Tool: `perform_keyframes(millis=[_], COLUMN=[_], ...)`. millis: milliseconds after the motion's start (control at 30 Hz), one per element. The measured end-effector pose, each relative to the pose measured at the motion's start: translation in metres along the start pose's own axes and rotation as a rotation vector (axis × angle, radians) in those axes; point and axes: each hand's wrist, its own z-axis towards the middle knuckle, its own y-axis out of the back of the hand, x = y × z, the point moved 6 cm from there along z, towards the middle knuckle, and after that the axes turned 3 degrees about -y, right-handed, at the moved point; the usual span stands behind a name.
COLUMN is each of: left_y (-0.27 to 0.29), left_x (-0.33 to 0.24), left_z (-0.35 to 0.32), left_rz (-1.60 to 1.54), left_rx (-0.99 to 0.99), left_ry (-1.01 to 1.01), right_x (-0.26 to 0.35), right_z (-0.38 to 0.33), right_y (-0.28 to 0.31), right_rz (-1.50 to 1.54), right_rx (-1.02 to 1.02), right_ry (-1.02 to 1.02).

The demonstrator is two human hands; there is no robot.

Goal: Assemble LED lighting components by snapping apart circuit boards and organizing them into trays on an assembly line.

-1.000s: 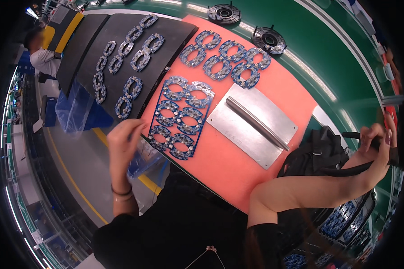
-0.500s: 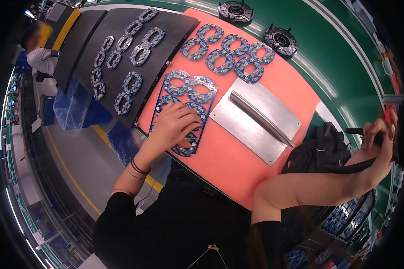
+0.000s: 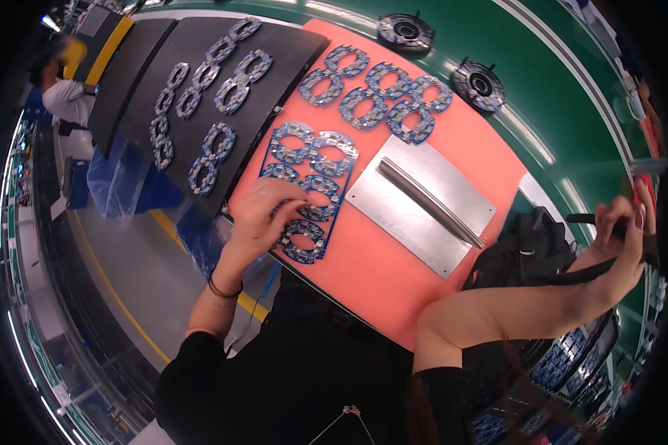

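On an orange mat point(image 3: 371, 285) lies a blue circuit board panel point(image 3: 330, 211), made of ring-shaped boards side by side. My left hand point(image 3: 263, 211) is over its left side, fingers bent and drawn together. It covers part of the near-left rings, and whatever its fingertips pinch is hidden. My right hand point(image 3: 627, 233) is raised at the far right, off the mat, its fingers curled about a dark thing I cannot make out. To the panel's right sits a flat metal plate point(image 3: 393, 211) with a rod-like handle point(image 3: 430, 200) along it.
Several figure-eight circuit boards point(image 3: 364, 107) lie at the mat's far end. More boards point(image 3: 214, 157) rest on a black surface point(image 3: 145, 96) to the left. Two round black parts point(image 3: 479, 85) stand on the green surface point(image 3: 549, 111). A black bag point(image 3: 527, 248) is beside the mat.
My left hand has slid toward the near left across the panel, uncovering middle rings on its right side. My right hand stays raised in about the same place. The view has shifted slightly.
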Motion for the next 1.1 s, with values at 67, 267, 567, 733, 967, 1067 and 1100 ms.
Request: perform_keyframes(millis=[67, 267, 567, 733, 967, 1067, 1100], left_y=[0.031, 0.063, -0.023, -0.032, -0.028, -0.015, -0.009], left_x=[-0.006, -0.016, -0.002, 0.0, 0.009, 0.011, 0.01], left_z=[-0.014, -0.058, -0.007, -0.004, -0.006, 0.001, 0.004], left_rz=[0.147, 0.644, 0.227, 0.259, 0.113, 0.031, 0.047], left_rx=[-0.106, -0.232, 0.161, 0.151, 0.07, 0.034, -0.009], left_ry=[0.047, 0.167, -0.147, -0.177, -0.152, -0.089, -0.083], right_x=[-0.005, -0.002, 0.012, 0.014, 0.009, 0.015, 0.014], right_z=[0.003, 0.002, -0.006, -0.011, -0.005, -0.008, -0.008], right_y=[0.01, 0.001, 0.003, 0.001, 0.005, -0.005, -0.004], right_rz=[-0.02, -0.078, 0.009, -0.042, -0.041, -0.087, -0.088], right_rx=[0.006, -0.044, 0.004, -0.008, 0.075, -0.027, -0.028], right_ry=[-0.045, 0.006, -0.021, 0.042, 0.009, 0.049, 0.048])
